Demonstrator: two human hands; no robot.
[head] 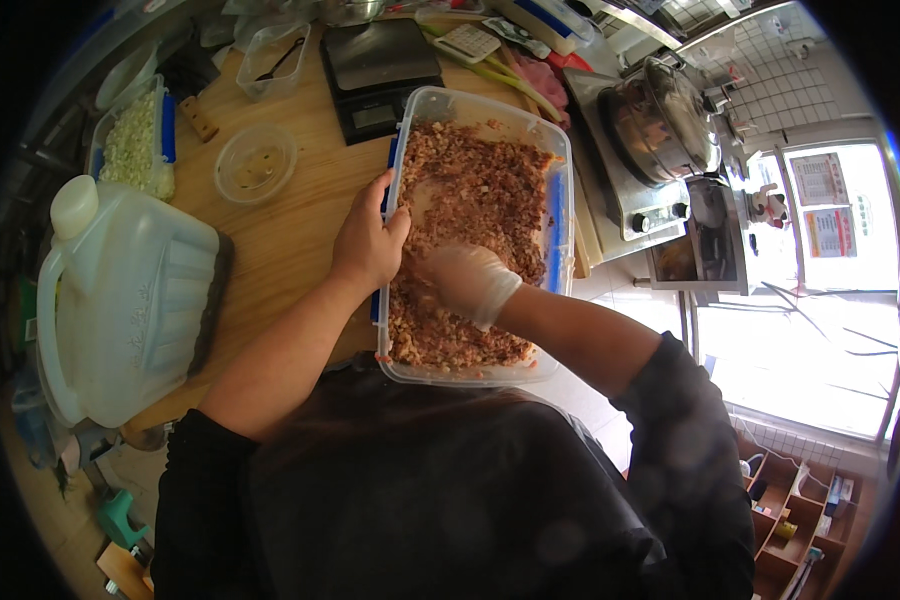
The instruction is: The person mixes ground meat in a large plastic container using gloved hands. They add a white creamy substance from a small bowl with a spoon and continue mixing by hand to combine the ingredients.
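A large clear plastic container (562,247) with blue side latches holds a coarse brown-red minced filling (487,169), which looks like ground meat. Bare, my left hand (371,236) grips its left rim, with the thumb over the edge. My right hand (469,281) wears a thin translucent glove and presses into the left middle of the mince. Its fingers are blurred and partly buried, so I cannot tell whether they close on any of it. The container lies at the table's front right, close against my dark apron (450,480).
A wooden table (285,225) bears a black digital scale (379,75), a small tub with a spoon (274,64), a round lid (255,163), a box of chopped pale-green vegetable (131,142) and a big white jug (131,307). A lidded pot (664,124) stands on a cooker at right.
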